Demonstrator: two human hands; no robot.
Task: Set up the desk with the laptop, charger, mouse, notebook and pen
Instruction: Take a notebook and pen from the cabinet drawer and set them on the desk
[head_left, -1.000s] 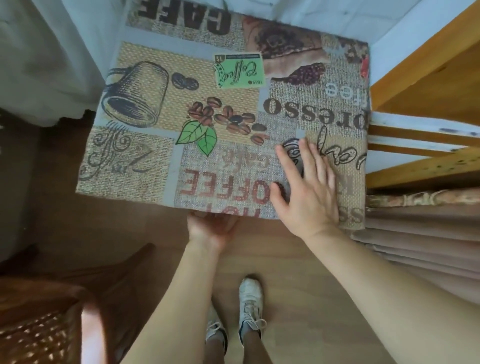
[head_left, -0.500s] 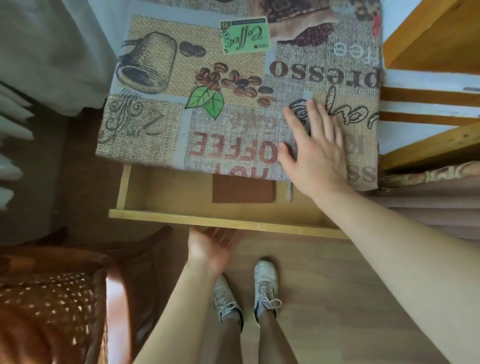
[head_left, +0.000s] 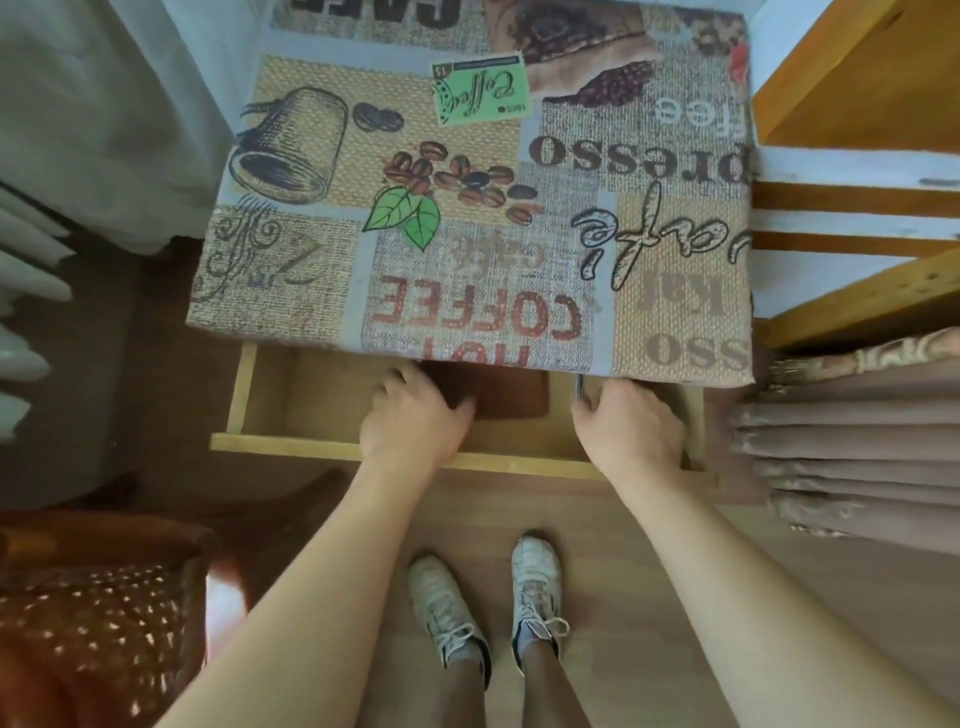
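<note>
A brown notebook (head_left: 506, 392) lies in the open wooden drawer (head_left: 332, 448) under the desk's front edge. My left hand (head_left: 413, 418) is down on the notebook's left part, thumb across its cover and fingers curled over its left side. A thin dark pen (head_left: 579, 385) lies just right of the notebook. My right hand (head_left: 631, 431) is in the drawer beside the pen, thumb at the pen's near end, fingertips hidden under the desk top. The desk (head_left: 467, 218) wears a coffee-print cloth with nothing on it. No laptop, charger or mouse is in view.
A wooden shelf unit (head_left: 857, 104) stands right of the desk, with folded beige curtains (head_left: 841, 441) below it. A brown woven chair (head_left: 93, 623) is at the lower left. White fabric (head_left: 104, 104) hangs at the left. My feet stand on the wooden floor before the drawer.
My right hand left the desk top and dropped into the drawer by the pen. My left hand went from the drawer front onto the notebook. The drawer now stands further out.
</note>
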